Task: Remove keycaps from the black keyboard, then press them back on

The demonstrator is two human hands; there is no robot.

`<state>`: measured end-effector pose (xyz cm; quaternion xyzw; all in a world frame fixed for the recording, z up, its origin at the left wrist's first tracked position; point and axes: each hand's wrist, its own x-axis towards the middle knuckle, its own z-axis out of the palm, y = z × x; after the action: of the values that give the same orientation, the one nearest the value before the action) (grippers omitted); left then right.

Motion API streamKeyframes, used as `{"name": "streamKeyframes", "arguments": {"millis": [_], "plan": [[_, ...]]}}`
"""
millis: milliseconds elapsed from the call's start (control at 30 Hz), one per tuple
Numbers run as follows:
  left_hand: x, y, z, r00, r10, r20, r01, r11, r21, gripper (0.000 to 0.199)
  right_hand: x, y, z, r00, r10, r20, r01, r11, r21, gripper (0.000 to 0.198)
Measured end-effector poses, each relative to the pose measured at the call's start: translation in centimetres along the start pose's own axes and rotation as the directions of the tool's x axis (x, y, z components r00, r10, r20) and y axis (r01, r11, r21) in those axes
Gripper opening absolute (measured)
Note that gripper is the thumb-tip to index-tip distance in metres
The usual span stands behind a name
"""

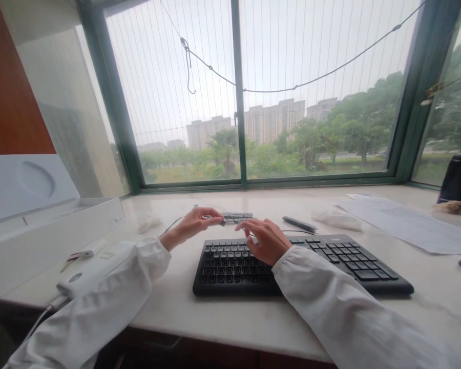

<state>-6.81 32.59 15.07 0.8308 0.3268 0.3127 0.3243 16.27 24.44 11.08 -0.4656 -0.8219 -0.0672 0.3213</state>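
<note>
Watching through the head camera from my distant seat, I take the black keyboard point(230, 261) as my landmark: it lies flat on the pale counter point(200, 320), the right hand point(267, 238) over its far middle. Just beyond its far edge, toward its left end, the left hand point(195, 221) pinches a small dark piece point(223, 223) between thumb and fingertips. That piece is too small and soft in my view to name, and I cannot tell whether the right hand, its fingers bent and pointing toward the same piece, grips anything itself. Behind the keyboard, past the fingertips, lie grey strips point(238, 215); a dark rod point(299, 224) rests farther right, also behind it. A thin dark cable point(172, 224) shows beyond its left end, passing behind the left hand.

What worries me most is the pinch: with so little of the piece between the fingers, I judge that a slip could drop it near the strips, where its dark colour might hide it. A second risk is the right hand, low over the keyboard; leaning down could nudge it. The cable might also snag should the left hand swing away quickly.
</note>
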Motion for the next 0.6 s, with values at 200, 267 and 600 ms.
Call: {"name": "streamKeyframes", "arguments": {"millis": [200,267,600], "plan": [[-0.2,-1.7,1.6,0.983,0.174,-0.066,-0.178,0.983,-0.053,0.027,-0.1,-0.9,-0.5,0.988,-0.004,0.152,0.006,1.0,-0.017,0.056],[-0.2,-2.3,1.6,0.972,0.192,-0.138,-0.2,0.978,-0.05,0.026,-0.3,-1.6,-0.4,0.976,-0.049,0.212,0.047,0.999,0.014,0.074],[0.0,-3.5,0.4,0.92,0.246,-0.306,-0.261,0.965,-0.01,0.028,-0.2,-2.8,0.7,0.821,0.025,0.571,-0.019,1.0,-0.017,0.114]]}}
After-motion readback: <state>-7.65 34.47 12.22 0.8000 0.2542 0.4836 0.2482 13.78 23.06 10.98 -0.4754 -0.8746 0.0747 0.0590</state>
